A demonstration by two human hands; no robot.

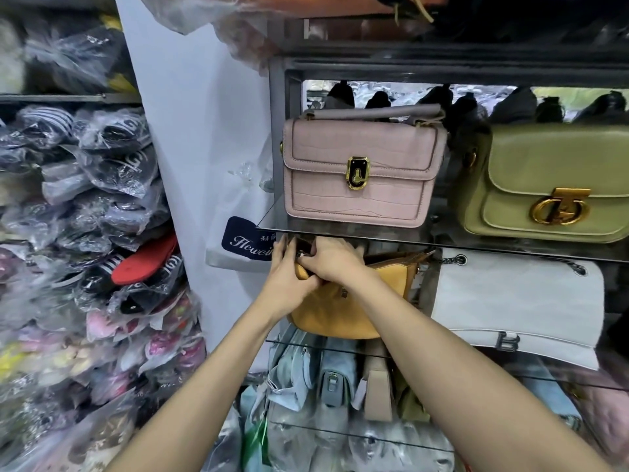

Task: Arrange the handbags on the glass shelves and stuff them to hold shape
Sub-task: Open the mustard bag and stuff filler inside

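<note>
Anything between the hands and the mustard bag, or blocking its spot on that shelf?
Nothing visible. Both the left hand and right hand are already on the top of the mustard bag, which sits on its glass shelf beside the white bag.

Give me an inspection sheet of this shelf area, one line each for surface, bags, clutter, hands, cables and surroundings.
Surface: glass shelf under the upper bags, further glass tiers below.
Job's things: pink bag and green bag upright on the upper tier; mustard bag and white bag below.
Clutter: blue bags and a beige bag crowded on the lower tier.
Hands: left hand and right hand both at the mustard bag's top; grip unclear.
Cables: nothing seen.
Surroundings: plastic-wrapped shoes stacked on the left; navy tag beside the shelf.
</note>
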